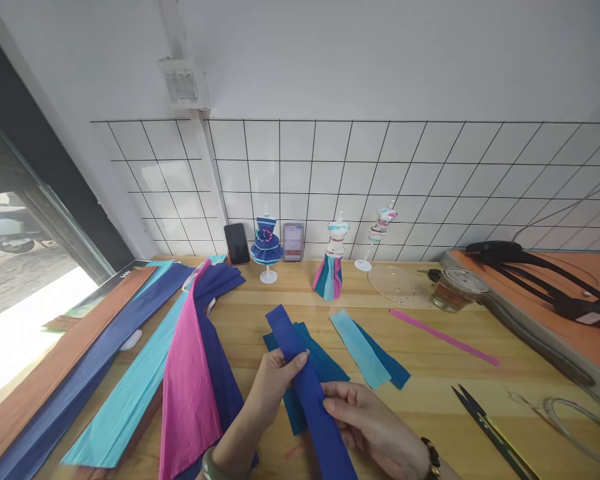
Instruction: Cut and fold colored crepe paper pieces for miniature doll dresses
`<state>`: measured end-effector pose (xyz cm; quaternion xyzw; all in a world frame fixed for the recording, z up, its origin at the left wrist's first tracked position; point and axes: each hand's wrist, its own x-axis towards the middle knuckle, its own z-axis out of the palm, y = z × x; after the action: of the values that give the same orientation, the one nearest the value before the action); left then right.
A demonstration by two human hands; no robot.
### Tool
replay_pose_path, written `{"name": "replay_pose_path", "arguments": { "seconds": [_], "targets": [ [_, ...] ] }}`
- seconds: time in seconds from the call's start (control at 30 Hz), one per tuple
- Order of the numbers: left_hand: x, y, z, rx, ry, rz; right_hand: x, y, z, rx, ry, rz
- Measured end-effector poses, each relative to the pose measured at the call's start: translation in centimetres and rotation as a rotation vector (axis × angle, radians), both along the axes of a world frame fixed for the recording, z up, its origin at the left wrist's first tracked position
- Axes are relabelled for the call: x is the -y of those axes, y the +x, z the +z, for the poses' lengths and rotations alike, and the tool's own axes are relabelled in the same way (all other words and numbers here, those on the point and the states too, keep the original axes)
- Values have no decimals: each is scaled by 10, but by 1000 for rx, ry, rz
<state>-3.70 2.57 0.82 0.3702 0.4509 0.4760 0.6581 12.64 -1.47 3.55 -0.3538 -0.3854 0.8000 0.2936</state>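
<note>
My left hand (267, 390) and my right hand (367, 420) both grip a long dark blue crepe paper strip (300, 373) above the wooden table (430, 380). The left thumb and fingers pinch its left edge; the right fingers press its right edge lower down. Beneath the strip lies a teal paper piece (325, 367). To the right rest a light blue strip (357, 347) on another teal piece (387, 367).
Long crepe sheets in pink (187, 380), cyan (130, 393), navy (80, 380) and brown (45, 373) fan out at the left. Small dress mannequins (267, 243) (333, 263) (377, 233), a phone (237, 243), a glass jar (455, 289), a pink strip (443, 337) and scissors (490, 427) lie around.
</note>
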Motion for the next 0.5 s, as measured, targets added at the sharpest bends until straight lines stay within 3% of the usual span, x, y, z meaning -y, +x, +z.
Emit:
{"name": "replay_pose_path", "arguments": {
  "seconds": [0.17,0.37,0.5],
  "targets": [
    [-1,-1,-1,-91,3,-2,-4,-3,-5,80,143,-123],
    [-1,-4,4,-78,20,-20,-6,1,-11,38,5,-313],
    [-2,-4,6,-135,66,-40,-8,7,-14,156,95,-361]
  ]
}}
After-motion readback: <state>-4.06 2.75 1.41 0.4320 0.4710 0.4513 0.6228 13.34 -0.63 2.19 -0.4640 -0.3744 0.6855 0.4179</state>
